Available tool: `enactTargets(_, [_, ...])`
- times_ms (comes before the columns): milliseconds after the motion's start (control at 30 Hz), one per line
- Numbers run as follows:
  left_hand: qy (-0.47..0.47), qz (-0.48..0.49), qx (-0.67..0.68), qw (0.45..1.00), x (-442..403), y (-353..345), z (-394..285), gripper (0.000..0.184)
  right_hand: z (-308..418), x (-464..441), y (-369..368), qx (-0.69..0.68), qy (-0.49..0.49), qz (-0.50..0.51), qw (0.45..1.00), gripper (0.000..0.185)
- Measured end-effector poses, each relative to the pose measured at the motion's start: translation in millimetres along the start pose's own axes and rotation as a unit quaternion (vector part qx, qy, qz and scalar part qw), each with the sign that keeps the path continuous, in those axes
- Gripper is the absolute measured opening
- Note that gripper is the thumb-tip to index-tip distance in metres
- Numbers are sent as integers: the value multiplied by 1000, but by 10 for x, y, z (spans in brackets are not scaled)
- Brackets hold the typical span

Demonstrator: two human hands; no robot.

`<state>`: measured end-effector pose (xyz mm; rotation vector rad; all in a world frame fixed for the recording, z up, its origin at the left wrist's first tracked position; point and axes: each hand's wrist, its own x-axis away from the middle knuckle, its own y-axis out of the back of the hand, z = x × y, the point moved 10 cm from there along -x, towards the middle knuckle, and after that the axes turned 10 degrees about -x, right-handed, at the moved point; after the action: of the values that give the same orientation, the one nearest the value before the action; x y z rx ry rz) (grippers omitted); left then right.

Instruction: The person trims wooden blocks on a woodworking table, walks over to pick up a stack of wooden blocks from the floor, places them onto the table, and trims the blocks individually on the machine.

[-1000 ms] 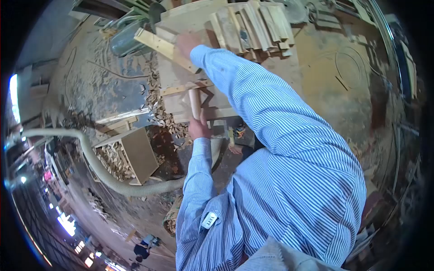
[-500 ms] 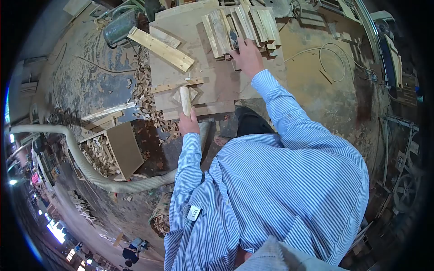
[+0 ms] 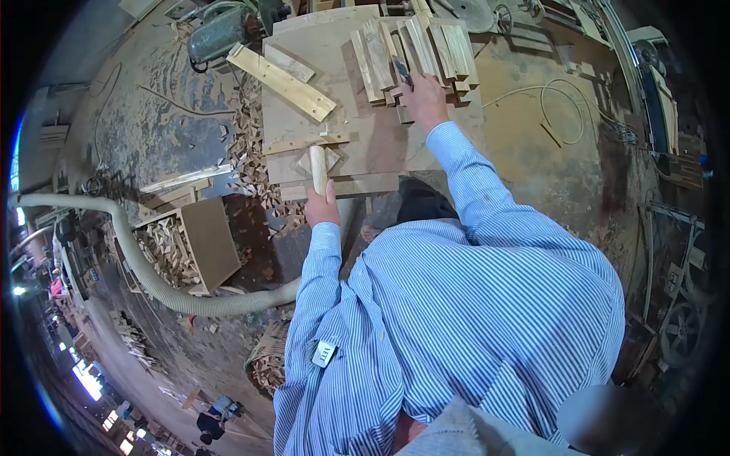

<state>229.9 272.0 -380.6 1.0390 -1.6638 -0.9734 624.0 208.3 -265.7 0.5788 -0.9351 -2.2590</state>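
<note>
My left hand point(image 3: 323, 207) is closed around the lower end of a pale wooden stick point(image 3: 318, 167). The stick's far end rests on a small square wood piece point(image 3: 331, 161) near the front edge of the work table point(image 3: 365, 156). My right hand point(image 3: 426, 101) is closed on a slim dark tool point(image 3: 403, 72) with a bluish-grey part; its exact kind is too small to make out. Beneath and beyond that tool lie several cut wooden strips point(image 3: 375, 57), side by side. The fingertips of my right hand are partly hidden from view.
A long board point(image 3: 281, 82) lies at the table's left, and a thin batten point(image 3: 304, 143) crosses near the front. Wood offcuts point(image 3: 247, 156) cover the floor on the left. There, a ribbed hose point(image 3: 194, 304) curves past a scrap-filled box point(image 3: 209, 243).
The whole view has shifted slightly. The dark tool now leans more in my right hand, which sits a little nearer me. My left hand still grips the wooden stick.
</note>
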Motion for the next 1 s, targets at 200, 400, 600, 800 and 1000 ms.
enactTargets(200, [3,-1,6,1000,32,-22,44,67,-336,162,95,-124,-61,-42,989,19])
enactTargets(400, [22,46,39,998,9,-200,118,62,-408,268,178,-255,-68,-117,957,32])
enactTargets(600, [46,46,72,995,-41,-213,209,64,-290,-220,751,-413,-14,-255,874,22])
enactTargets(800, [29,43,87,995,126,26,130,62,1009,-472,71,-591,32,-131,796,18])
enactTargets(1000, [15,43,111,993,128,-2,133,63,3668,1281,-760,-322,411,204,828,32])
